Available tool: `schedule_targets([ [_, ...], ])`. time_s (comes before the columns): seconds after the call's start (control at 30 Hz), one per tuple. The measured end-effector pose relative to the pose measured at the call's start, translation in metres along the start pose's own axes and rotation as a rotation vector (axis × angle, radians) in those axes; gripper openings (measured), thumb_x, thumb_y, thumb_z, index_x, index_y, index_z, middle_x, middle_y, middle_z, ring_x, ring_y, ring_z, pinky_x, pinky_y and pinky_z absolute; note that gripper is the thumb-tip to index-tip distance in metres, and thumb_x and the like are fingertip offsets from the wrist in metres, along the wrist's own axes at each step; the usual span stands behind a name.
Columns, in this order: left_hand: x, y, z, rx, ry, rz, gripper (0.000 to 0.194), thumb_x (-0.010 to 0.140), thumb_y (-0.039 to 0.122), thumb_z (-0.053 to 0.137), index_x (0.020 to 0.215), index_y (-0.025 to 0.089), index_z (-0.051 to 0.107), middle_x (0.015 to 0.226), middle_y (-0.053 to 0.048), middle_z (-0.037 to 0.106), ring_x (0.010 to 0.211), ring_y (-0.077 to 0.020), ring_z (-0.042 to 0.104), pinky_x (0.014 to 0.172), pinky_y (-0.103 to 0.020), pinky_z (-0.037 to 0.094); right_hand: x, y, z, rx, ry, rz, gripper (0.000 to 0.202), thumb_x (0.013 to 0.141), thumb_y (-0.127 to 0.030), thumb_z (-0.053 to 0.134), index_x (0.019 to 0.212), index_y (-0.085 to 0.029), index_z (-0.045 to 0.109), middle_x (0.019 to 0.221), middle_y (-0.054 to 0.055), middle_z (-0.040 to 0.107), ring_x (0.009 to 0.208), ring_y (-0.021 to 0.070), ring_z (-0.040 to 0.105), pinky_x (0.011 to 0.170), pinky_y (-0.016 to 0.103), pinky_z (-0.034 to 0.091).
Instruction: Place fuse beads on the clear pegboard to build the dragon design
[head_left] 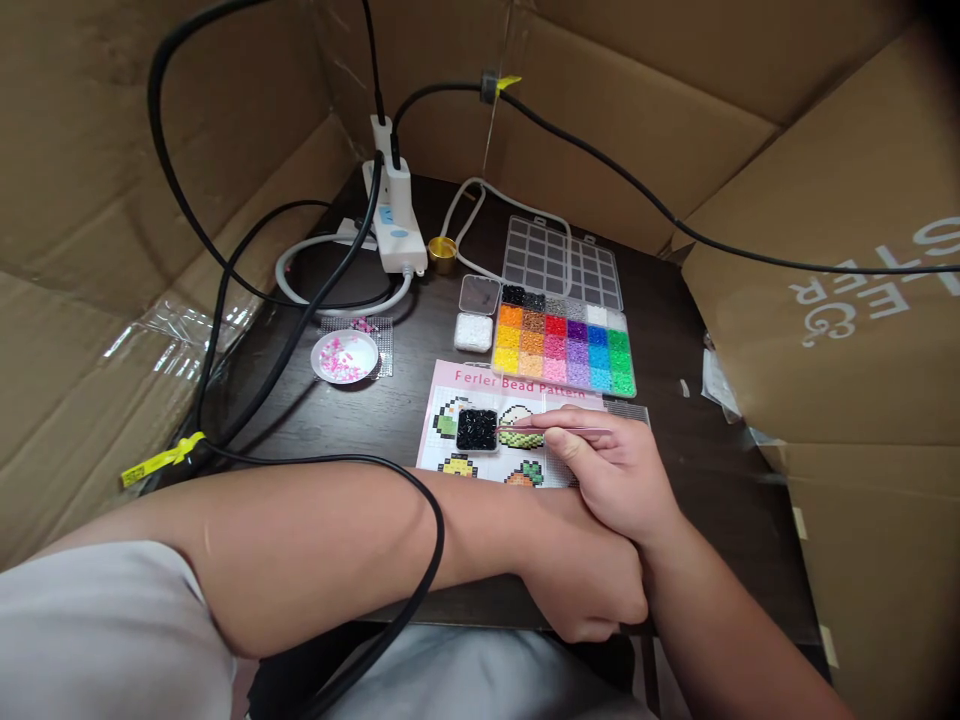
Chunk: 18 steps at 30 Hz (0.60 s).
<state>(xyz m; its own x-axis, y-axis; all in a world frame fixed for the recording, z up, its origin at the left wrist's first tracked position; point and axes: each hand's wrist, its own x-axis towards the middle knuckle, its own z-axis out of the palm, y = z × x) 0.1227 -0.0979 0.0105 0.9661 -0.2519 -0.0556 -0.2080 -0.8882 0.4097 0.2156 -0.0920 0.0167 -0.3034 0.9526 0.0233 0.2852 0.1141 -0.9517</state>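
Note:
My right hand (626,470) is pinched around pink tweezers (585,432). Their tips reach the right edge of a small clear box of black beads (477,430). That box lies on a sheet headed "Ferler Bead Pattern" (480,377), printed with pixel pictures. My left forearm crosses in front of the sheet, and my left hand (589,575) is curled into a fist below my right wrist, touching it. Nothing sticks out of the fist; its palm is hidden. Whether a bead sits between the tweezer tips is too small to tell.
Behind the sheet stands a sorted bead case (576,345) with its clear lid (562,260) raised. A box of white beads (473,332), a dish of pink beads (345,358), a gold cup (443,254) and a power strip (400,238) are nearby. Black cables (319,300) loop over the left; cardboard walls surround the table.

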Motion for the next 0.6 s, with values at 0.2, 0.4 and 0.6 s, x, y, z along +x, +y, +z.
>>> schedule_targets([
  [0.2, -0.0015, 0.0005, -0.0024, 0.004, -0.031, -0.011, 0.024, 0.09, 0.025, 0.063, 0.066, 0.022, 0.066, 0.075, 0.0, 0.07, 0.064, -0.0185, 0.056, 0.059, -0.034, 0.039, -0.0006, 0.0032, 0.0015, -0.025, -0.009, -0.014, 0.021, 0.094, -0.028, 0.062, 0.098, -0.022, 0.082, 0.101, 0.006, 0.081, 0.095, 0.0201, 0.076, 0.081, 0.033, 0.062],
  [0.4, 0.0012, -0.0007, 0.0028, -0.035, 0.001, 0.007, 0.02, 0.084, 0.021, 0.068, 0.064, 0.021, 0.066, 0.073, 0.0, 0.07, 0.068, -0.0175, 0.062, 0.063, -0.031, 0.044, -0.0003, 0.0036, 0.0021, -0.041, -0.003, -0.015, 0.021, 0.094, -0.026, 0.061, 0.098, -0.022, 0.081, 0.1, 0.006, 0.081, 0.095, 0.0192, 0.076, 0.081, 0.032, 0.062],
  [0.6, 0.0047, -0.0035, 0.0074, -0.088, 0.001, 0.018, 0.034, 0.081, 0.019, 0.068, 0.054, 0.024, 0.048, 0.074, 0.001, 0.072, 0.071, -0.0183, 0.064, 0.068, -0.032, 0.047, -0.0009, 0.0028, 0.0016, -0.05, -0.009, -0.015, 0.021, 0.095, -0.026, 0.061, 0.098, -0.022, 0.081, 0.1, 0.006, 0.081, 0.095, 0.0192, 0.076, 0.082, 0.032, 0.062],
])
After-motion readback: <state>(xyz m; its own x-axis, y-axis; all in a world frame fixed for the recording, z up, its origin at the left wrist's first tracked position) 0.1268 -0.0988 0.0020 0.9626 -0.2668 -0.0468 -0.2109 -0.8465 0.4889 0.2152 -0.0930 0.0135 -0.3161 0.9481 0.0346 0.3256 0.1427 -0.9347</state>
